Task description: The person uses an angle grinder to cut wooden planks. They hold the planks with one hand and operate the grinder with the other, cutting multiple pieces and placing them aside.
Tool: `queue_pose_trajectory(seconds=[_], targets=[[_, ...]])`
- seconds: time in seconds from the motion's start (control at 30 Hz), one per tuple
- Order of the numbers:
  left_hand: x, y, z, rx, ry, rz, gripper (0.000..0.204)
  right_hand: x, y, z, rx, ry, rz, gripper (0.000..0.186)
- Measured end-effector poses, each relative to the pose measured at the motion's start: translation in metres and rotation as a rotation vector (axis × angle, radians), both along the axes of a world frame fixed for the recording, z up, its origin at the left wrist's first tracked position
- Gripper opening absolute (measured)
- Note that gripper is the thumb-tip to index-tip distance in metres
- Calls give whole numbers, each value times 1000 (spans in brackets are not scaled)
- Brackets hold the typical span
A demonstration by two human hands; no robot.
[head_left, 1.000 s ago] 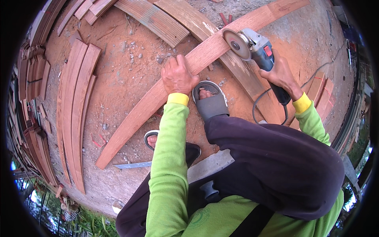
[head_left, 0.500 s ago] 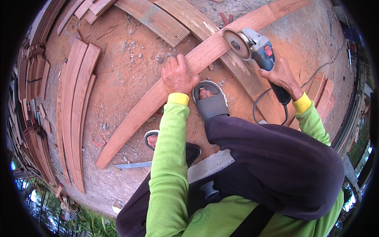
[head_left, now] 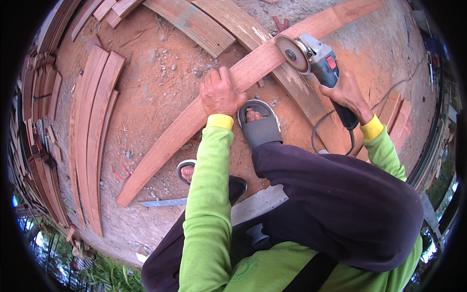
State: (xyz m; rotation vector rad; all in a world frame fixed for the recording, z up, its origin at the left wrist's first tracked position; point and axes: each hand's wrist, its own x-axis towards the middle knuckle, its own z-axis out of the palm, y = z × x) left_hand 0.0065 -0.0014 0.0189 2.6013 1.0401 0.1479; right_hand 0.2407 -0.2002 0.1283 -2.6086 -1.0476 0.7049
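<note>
A long, slightly curved reddish wooden plank [head_left: 165,146] runs diagonally from the lower left to the upper right. My left hand [head_left: 220,93] is closed over the plank near its middle, fingers wrapped across its far edge. My right hand [head_left: 346,92] grips an angle grinder [head_left: 323,61] by its dark body. The grinder's round disc [head_left: 293,54] is at the near edge of the plank, to the right of my left hand; whether it touches the wood I cannot tell. A black cord [head_left: 318,126] trails from the grinder's rear end.
Under the plank lies a weathered board [head_left: 301,92]. Another grooved board [head_left: 194,24] rests at the top. Curved planks [head_left: 92,131] are stacked at left. My sandalled foot [head_left: 259,124] stands close to the plank. A metal ruler-like strip [head_left: 165,202] lies by my other foot.
Almost nothing differs. The view has shifted very slightly; both hands, the plank and the grinder keep their places relative to each other.
</note>
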Motion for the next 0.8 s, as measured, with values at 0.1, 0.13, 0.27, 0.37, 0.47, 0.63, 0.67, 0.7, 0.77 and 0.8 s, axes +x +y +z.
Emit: queue_pose_trajectory(seconds=[0.1, 0.13, 0.27, 0.37, 0.47, 0.63, 0.67, 0.7, 0.77, 0.8], targets=[[0, 0, -1, -2, 2, -1, 57, 1, 0, -1, 11, 4, 1, 67], [-1, 0, -1, -4, 1, -1, 57, 0, 0, -1, 16, 0, 3, 67], [-1, 0, -1, -5, -7, 3, 59, 2, 1, -2, -16, -9, 11, 68], [-1, -1, -1, -4, -36, 4, 55, 2, 2, -1, -26, -1, 5, 68], [-1, -1, 0, 6, -66, 3, 47, 1, 3, 0, -12, 15, -7, 67], [-1, -1, 0, 1, -49, 0, 47, 2, 3, -1, -9, 3, 11, 63], [-1, 0, 0, -3, -35, 1, 51, 2, 3, -1, 0, -1, 16, 62], [-1, 0, -1, -7, -21, 2, 55, 2, 4, -1, -22, 4, 6, 63], [-2, 0, 0, -13, -4, 4, 59, 2, 7, 1, -67, 13, -15, 66], [-2, 0, 0, -15, 0, 4, 59, 1, 8, 2, -66, 17, -19, 67]])
